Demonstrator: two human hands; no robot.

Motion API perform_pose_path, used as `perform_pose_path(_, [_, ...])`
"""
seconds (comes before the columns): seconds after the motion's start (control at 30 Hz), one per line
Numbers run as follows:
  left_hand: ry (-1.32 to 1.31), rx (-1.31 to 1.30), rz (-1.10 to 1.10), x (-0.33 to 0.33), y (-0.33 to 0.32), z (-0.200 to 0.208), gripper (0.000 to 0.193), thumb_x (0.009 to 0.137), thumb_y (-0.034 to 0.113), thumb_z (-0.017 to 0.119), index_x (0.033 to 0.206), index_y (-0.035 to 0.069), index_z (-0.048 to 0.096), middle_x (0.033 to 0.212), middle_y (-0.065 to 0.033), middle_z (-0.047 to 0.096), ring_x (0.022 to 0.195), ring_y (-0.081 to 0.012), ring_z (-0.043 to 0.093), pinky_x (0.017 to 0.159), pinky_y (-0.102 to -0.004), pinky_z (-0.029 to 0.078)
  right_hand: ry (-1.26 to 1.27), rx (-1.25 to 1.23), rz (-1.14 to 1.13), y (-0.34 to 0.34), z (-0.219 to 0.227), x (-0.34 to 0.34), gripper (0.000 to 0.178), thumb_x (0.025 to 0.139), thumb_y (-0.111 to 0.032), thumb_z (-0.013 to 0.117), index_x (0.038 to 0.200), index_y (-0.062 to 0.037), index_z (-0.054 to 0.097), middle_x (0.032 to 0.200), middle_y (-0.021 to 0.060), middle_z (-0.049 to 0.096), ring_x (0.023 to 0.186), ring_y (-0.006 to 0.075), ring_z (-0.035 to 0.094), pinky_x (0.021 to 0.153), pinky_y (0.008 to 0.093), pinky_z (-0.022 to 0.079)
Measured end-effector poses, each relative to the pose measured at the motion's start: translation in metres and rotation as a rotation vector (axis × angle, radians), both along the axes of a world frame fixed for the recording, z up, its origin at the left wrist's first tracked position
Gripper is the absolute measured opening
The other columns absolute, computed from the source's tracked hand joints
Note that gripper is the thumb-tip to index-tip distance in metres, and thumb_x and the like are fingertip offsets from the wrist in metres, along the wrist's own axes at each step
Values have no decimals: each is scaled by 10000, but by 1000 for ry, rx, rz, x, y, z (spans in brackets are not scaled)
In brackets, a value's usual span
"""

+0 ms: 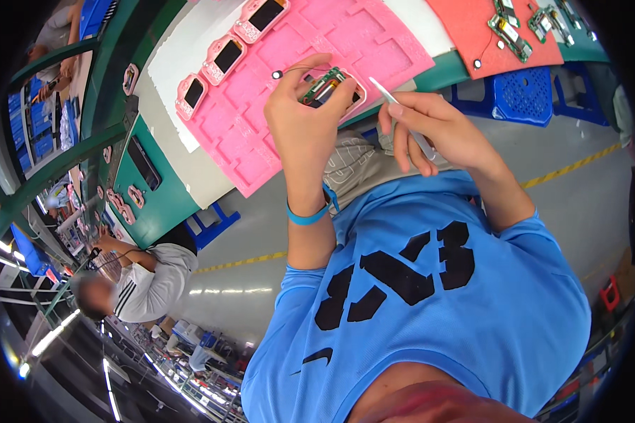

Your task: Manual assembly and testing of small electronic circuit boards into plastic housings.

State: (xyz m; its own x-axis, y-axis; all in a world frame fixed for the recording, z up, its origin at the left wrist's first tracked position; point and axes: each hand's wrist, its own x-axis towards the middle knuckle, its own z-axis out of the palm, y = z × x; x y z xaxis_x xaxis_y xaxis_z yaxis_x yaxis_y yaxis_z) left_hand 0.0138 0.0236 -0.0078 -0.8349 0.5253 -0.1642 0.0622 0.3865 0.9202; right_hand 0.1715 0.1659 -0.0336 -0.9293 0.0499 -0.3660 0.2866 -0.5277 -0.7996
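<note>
Between the thumb and fingers of my left hand (305,116) is a green circuit board (324,90). A pink-and-white casing edge (360,93) shows beside it, partly behind my thumb. From the board a thin wire leads left to a small round black part (277,74) by my knuckles. My right hand (430,127), just to the right, is closed on a slim white tweezer-like tool (384,92). Its pointed end is near the board but apart from it. Both hands are over the near edge of a pink moulded tray (243,134) with shaped recesses.
Several pink casings with dark screens (224,55) lie along the tray's far left side. A red-orange mat (451,25) at the right bears several circuit boards (509,37). Blue stools (522,97) stand below the bench edge. A co-worker (152,282) sits at the left.
</note>
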Motion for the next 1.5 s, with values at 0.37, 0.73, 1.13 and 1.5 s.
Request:
perform_pose_path(0.37, [-224,131,-21,-13,-7,-3,404,841,20,866,1220,-51,745,847,-140,787,681,-137,729,607,-203,598,22,-92,50,-14,4,-8,383,1181,-296,425,897,-71,548,547,89,643,340,120,476,339,214,352])
perform_pose_path(0.73, [-163,170,-11,-9,-8,-5,384,838,10,873,1183,-45,713,831,-166,784,652,-145,723,585,-209,591,-85,-118,26,-22,5,-11,380,1177,-302,435,906,-65,553,531,87,628,328,119,468,331,218,364])
perform_pose_path(1.13, [-118,176,23,-5,-8,-7,388,821,12,889,1163,-34,712,812,-153,774,636,-141,708,561,-204,564,-101,-120,6,-26,10,-13,384,1176,-305,436,906,-57,552,519,88,614,315,120,454,324,222,370])
perform_pose_path(1.5, [-18,110,-14,1,-17,6,375,867,11,855,1207,-41,707,861,-148,790,689,-148,721,614,-219,578,-32,-195,-26,-31,-4,-15,388,1161,-279,458,875,-52,590,510,60,581,330,99,437,324,213,306])
